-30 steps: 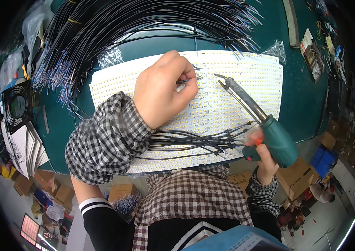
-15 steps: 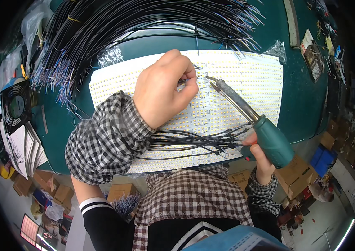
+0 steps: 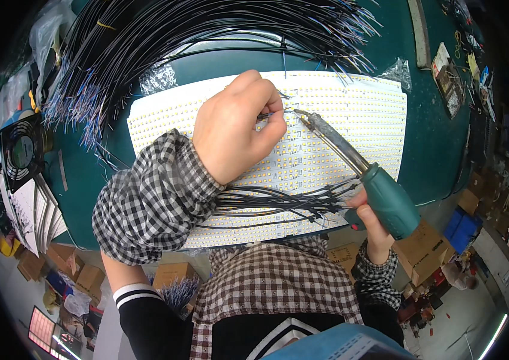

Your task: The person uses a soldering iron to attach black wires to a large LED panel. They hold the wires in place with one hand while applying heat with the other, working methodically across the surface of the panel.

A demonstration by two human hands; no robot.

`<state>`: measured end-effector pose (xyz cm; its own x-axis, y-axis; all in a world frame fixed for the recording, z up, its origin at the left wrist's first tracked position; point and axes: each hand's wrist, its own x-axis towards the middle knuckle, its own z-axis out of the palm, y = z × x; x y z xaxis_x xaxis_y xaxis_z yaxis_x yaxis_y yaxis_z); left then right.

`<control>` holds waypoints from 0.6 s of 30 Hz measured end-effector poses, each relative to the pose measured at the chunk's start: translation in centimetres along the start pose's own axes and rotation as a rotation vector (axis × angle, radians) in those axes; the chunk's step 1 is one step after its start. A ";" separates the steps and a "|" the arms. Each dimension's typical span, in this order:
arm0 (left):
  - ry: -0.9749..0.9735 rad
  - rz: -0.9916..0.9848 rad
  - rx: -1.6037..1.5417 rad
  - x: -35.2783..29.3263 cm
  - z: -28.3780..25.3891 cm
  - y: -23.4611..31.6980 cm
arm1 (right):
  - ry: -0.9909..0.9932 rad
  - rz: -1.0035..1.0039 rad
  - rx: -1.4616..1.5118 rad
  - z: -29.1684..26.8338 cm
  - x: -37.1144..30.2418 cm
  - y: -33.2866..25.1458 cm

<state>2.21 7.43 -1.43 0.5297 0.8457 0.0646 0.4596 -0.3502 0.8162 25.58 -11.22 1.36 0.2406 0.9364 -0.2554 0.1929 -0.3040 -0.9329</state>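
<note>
My right hand (image 3: 373,225) grips a green-handled soldering iron (image 3: 389,201) from below. Its tip points up and left, meeting the white LED board (image 3: 350,138) near the upper middle. Just left of the tip, my left hand (image 3: 236,123) pinches a thin dark wire (image 3: 262,116) between thumb and forefinger. The wire's end lies close to the tip; whether they touch is too small to tell. Rows of small yellow LEDs cover the board. A bunch of short black wires (image 3: 266,201) lies across its near part, below my left hand.
A large bundle of black wires (image 3: 206,30) with stripped coloured ends arcs over the back of the green table (image 3: 437,150). At left stand a black fan (image 3: 23,150) and a stack of white boards (image 3: 35,213). Cardboard boxes (image 3: 425,252) sit below the table at right.
The iron has shifted very slightly left and down at its handle, its tip staying at nearly the same spot. My left hand keeps its pinch almost unmoved.
</note>
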 end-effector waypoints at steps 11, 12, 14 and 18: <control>-0.005 -0.008 0.026 0.0 0.0 0.2 | 0.007 0.010 0.044 0.2 0.1 -0.2; -0.005 -0.008 0.025 0.0 0.0 0.2 | 0.001 0.003 0.038 0.2 0.1 -0.2; -0.005 -0.009 0.023 0.0 0.0 0.2 | -0.009 -0.007 0.005 0.3 0.1 -0.5; -0.006 -0.006 0.026 0.0 -0.1 0.2 | -0.001 -0.014 -0.018 0.1 -0.1 -0.3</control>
<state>2.25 7.36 -1.23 0.5312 0.8454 0.0562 0.4811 -0.3555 0.8014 25.41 -11.24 1.67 0.2368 0.9409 -0.2421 0.2137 -0.2936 -0.9317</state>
